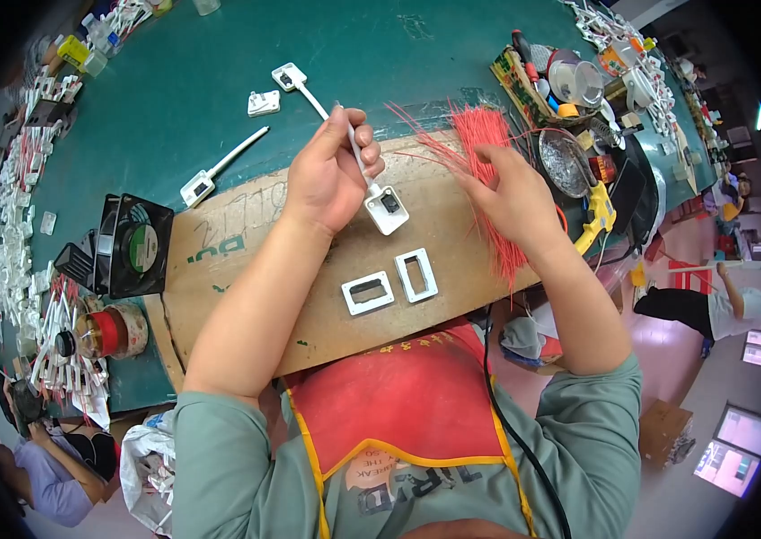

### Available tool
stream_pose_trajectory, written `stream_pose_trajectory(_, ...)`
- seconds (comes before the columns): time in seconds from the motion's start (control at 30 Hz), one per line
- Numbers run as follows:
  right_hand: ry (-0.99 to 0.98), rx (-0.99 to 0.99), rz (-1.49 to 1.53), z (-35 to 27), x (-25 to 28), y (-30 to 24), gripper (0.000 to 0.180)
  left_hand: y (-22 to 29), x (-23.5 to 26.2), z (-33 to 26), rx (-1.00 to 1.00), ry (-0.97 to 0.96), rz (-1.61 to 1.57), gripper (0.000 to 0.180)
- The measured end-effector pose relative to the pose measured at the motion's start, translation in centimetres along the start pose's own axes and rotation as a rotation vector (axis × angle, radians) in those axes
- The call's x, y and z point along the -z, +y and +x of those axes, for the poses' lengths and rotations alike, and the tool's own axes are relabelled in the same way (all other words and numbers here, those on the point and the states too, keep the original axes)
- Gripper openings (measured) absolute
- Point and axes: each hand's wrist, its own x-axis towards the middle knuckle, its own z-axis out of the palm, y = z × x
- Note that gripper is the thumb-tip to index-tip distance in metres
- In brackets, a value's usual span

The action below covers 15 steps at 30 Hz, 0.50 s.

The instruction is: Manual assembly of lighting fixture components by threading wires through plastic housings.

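Observation:
My left hand (334, 171) is closed around a white stick-like handle with a square white housing (387, 212) at its near end. A small dark part sits in that housing. Beyond my fingers, a white stick leads to another square housing (288, 77); whether the two are joined is hidden by the hand. My right hand (511, 193) lies over a bundle of thin red wires (479, 130), thumb and forefinger apart, the other fingers largely hidden. Two white rectangular frames, one sideways (368, 308) and one upright (430, 278), rest on the brown board.
The brown board (255, 260) lies on the green table (219, 108). A similar white piece (198, 189), a small white part (264, 103) and a black fan (141, 245) are to the left. A yellow glue gun (598, 216), metal dish (563, 162) and tool box (524, 99) stand right.

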Motion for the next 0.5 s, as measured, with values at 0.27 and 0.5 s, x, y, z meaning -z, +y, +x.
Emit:
stream_pose_trajectory(0.27, -0.316, 0.105, 0.241, -2.0, -1.2, -8.1, 0.057, -0.9, -4.2, -1.5, -0.101, -0.009, 0.022, 0.036)
stream_pose_trajectory(0.5, -0.039, -0.024, 0.415, -1.8, -3.7, -8.1, 0.043, -1.5, -4.5, -0.1, -0.204, 0.004, -0.059, 0.035)
